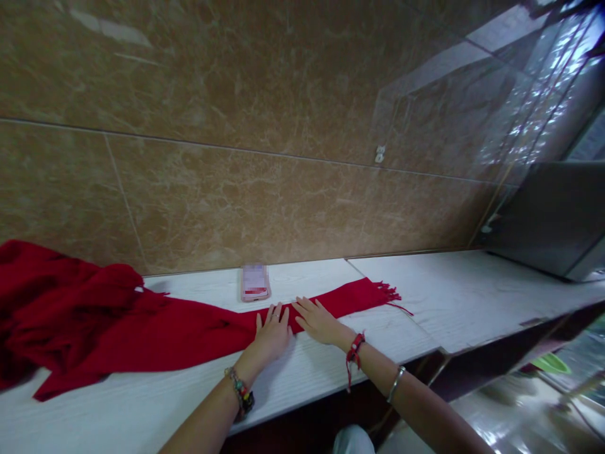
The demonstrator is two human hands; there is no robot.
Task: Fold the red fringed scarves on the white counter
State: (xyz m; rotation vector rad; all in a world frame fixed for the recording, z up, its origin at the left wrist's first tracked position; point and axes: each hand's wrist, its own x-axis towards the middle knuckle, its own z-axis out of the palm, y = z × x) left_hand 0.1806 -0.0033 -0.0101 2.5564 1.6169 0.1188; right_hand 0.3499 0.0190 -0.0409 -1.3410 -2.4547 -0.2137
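A long red scarf [189, 334] lies along a white counter [189, 403]. Its left part is a loose, crumpled heap; the right part is a narrow, flat strip that ends in a fringe. My left hand [273, 334] rests on the narrow strip near its middle, fingers spread. Close beside it, my right hand [319, 320] lies on the same strip with the fingers stretched out and the palm down. Just behind the hands, a phone [255, 283] in a pinkish case lies face up on the counter.
A brown marbled tile wall [236, 208] rises directly behind the counter. At the far right a large grey box-like object [548, 214] stands on the counter. Dark open shelving shows below the front edge, and a green basin [552, 364] sits lower right.
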